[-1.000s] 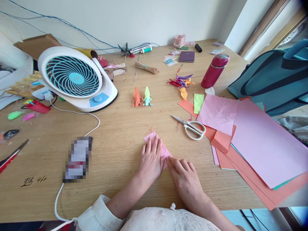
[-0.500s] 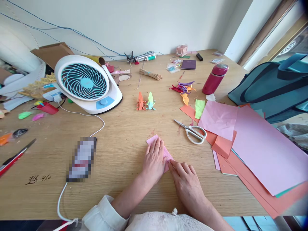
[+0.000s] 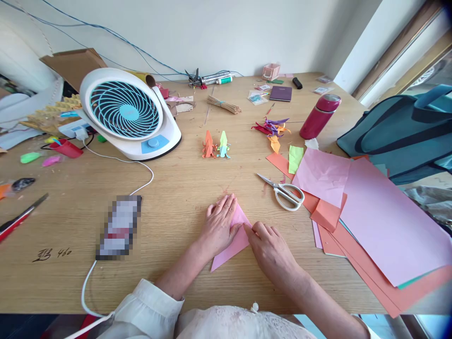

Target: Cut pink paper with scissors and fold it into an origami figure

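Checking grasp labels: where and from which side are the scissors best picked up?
The scissors lie flat, blades shut and pointing far-left; the white handle loops face near-right. Probably best taken by the loops, from above, on the side of the right hand, the nearer one.

Black pen handwriting point(image 3: 52, 254) sits straight on the wooden table point(image 3: 183, 188), left of the phone point(image 3: 119, 227) and level with its lower end. It reads as one scrawled character, not legible, then "460". The phone screen is blurred, unreadable. Far behind the phone and off to its right, near the wall: small packets point(image 3: 257, 96), a dark booklet point(image 3: 280, 93) and a tube point(image 3: 219, 79), all with print too small to read. Only "460" can be read.
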Motion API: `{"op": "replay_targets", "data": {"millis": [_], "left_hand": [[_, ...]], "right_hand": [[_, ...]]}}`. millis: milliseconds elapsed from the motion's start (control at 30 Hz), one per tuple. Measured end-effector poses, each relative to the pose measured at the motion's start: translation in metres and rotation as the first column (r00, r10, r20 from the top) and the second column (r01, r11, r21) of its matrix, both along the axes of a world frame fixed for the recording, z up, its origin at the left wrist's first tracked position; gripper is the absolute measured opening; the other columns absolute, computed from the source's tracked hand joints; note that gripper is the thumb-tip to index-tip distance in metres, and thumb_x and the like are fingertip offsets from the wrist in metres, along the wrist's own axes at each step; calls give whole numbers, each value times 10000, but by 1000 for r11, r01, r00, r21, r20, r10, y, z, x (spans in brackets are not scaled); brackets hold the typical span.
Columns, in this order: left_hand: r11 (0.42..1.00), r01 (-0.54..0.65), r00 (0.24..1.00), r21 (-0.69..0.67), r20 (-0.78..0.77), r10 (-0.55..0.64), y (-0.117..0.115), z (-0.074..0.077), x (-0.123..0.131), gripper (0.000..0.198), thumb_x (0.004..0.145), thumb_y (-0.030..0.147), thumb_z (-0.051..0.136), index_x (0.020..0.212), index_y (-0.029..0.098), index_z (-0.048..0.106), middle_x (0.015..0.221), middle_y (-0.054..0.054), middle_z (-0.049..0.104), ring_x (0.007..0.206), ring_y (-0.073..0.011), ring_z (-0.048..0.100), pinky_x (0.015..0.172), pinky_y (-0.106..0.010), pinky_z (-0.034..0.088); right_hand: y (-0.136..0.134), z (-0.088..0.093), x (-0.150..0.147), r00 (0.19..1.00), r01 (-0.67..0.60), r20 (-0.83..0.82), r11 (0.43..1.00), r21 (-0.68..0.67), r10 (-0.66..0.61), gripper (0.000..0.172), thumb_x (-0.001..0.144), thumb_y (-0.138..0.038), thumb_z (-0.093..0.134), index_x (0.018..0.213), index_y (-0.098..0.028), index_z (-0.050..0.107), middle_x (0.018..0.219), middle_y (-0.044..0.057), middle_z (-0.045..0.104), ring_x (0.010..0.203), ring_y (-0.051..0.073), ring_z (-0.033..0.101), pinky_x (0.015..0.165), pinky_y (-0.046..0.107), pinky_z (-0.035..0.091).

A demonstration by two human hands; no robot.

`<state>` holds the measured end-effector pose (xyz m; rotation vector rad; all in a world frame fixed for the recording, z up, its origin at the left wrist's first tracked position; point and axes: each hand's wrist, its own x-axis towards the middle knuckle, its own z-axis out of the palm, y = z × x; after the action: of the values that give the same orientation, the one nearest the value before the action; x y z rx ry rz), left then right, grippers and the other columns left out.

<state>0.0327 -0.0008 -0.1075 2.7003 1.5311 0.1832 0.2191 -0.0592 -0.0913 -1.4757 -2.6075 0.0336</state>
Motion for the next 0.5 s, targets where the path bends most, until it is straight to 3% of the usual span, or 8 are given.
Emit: {"op": "replay_targets", "data": {"millis": [233, 400, 500], "left_hand": [[999, -5, 1000, -39, 22, 5, -2, 2, 1, 660, 977, 456, 396, 1530, 118, 272, 1605, -143, 251, 1478, -288, 220, 1105, -492, 287], [996, -16, 999, -83, 37, 19, -2, 5, 2, 714, 967, 480, 414, 1538, 97, 222, 1600, -160, 257, 1480, -288, 214, 1120, -493, 265], [997, -10, 999, -82, 41, 14, -3, 6, 2, 726, 963, 471, 424, 1539, 88, 204, 1604, -156, 251, 1486, -285, 195, 1128, -494, 253]], "right_hand": [[36, 6, -6, 990, -23, 136, 1000, -19, 25, 403, 913, -103, 503, 1315, -117, 510, 951, 99, 574, 798, 214, 537, 697, 336, 394], [52, 7, -11, 982, -22, 189, 999, -25, 26, 541, 924, -154, 513, 1448, -129, 381, 973, 104, 584, 792, 226, 549, 679, 345, 384], [58, 8, -15, 980, 2, 199, 999, -42, 6, 532, 933, -169, 504, 1450, -169, 375, 968, 96, 588, 784, 225, 561, 676, 343, 389]]}}
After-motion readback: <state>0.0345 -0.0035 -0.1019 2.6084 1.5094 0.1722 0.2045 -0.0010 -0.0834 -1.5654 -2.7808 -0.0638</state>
